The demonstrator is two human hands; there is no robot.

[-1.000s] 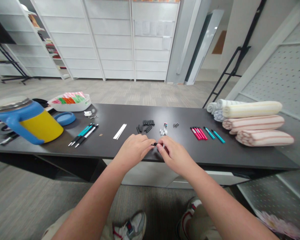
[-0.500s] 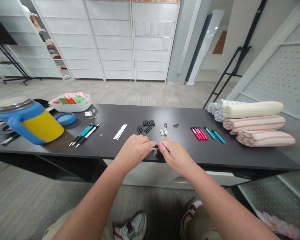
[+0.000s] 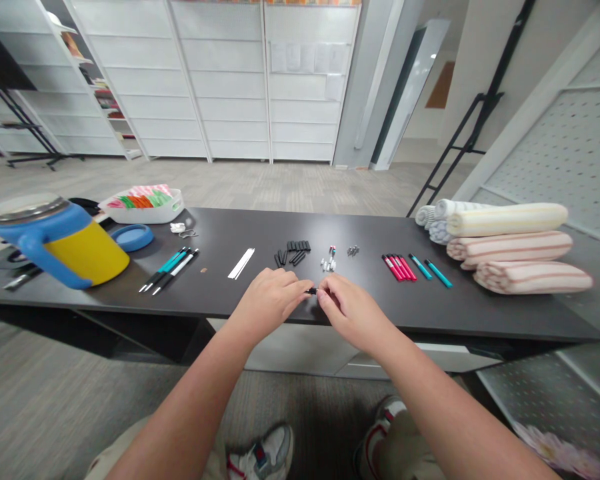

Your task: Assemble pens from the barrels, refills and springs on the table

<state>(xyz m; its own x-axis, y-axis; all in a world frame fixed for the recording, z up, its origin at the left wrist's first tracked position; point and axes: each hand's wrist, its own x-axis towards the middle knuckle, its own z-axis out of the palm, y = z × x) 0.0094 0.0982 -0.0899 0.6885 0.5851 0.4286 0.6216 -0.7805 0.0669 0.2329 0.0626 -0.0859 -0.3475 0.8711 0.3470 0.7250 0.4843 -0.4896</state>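
Observation:
My left hand (image 3: 274, 293) and my right hand (image 3: 349, 303) meet over the front edge of the dark table. Between their fingertips shows a small black pen part (image 3: 311, 291); the fingers cover most of it. Both hands are closed in a pinch at its two ends. Just beyond lie black grip sleeves and clips (image 3: 296, 251), small white and silver pieces (image 3: 329, 262) and tiny metal pieces (image 3: 353, 251). White refill sticks (image 3: 241, 263) rest to the left. Red pen barrels (image 3: 399, 267) and teal pen barrels (image 3: 437, 273) lie to the right.
Several whole pens (image 3: 169, 271) lie on the left of the table (image 3: 260, 230). Farther left are a blue and yellow mug (image 3: 87, 250), a blue lid (image 3: 131, 237) and a white basket (image 3: 145, 215) of colourful packets. Rolled towels (image 3: 510, 247) are stacked at the right end.
My right fingertips have shifted slightly on the black pen part, and a little more of it shows between the hands. The things on the table have stayed put.

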